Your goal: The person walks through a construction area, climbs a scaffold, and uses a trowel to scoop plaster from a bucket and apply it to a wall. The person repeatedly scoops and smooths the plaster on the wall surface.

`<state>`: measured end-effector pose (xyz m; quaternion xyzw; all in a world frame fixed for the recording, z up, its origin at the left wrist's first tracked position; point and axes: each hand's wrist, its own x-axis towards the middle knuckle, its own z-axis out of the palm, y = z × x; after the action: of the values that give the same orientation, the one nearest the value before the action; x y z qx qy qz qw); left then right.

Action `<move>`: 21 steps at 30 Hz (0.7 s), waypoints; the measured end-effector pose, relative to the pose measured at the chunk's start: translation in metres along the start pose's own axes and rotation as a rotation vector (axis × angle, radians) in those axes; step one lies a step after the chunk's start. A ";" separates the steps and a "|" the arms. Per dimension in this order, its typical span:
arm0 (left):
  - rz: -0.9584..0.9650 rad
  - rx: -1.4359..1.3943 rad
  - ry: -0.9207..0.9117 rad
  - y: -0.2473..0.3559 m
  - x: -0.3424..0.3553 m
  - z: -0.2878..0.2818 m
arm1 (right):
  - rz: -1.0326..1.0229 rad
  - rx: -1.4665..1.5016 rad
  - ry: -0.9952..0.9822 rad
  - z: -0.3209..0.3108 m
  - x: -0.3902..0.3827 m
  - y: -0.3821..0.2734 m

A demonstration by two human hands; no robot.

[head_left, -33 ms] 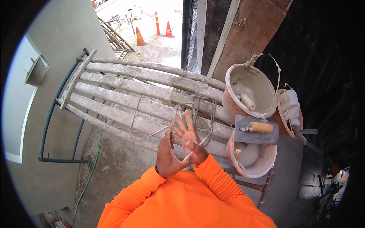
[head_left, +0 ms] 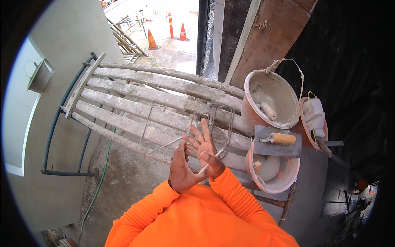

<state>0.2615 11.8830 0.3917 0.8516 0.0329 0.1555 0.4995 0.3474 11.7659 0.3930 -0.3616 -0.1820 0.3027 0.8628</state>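
Colours here are pretty loud. The person's sleeves are bright safety orange, plain, no stripes. The scaffold planks are pale grey-white, streaked and crusted with dried plaster, sitting on a dark green metal frame. The buckets are orange-ish terracotta: the top bucket is coated grey-white inside, and the lower bucket is smeared whitish too. The trowel is a dull grey blade with a tan wooden handle. The bent wire loops are grey. A thin green hose runs over the grey-brown concrete ground. Traffic cones are orange with white bands.
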 end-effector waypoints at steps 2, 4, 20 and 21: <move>-0.018 -0.009 0.011 0.002 0.000 0.003 | -0.052 -0.019 0.037 -0.001 0.000 -0.001; -0.022 -0.033 0.038 0.002 0.000 0.005 | -0.055 -0.011 0.054 -0.003 0.001 0.000; -0.266 0.146 -0.018 -0.025 0.022 0.021 | 0.192 -0.392 0.400 -0.023 -0.016 -0.003; -0.241 0.160 -0.022 -0.029 0.025 0.023 | 0.202 -0.444 0.389 -0.026 -0.020 -0.004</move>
<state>0.2949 11.8830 0.3624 0.8802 0.1420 0.0819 0.4454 0.3477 11.7378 0.3767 -0.6088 -0.0382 0.2647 0.7469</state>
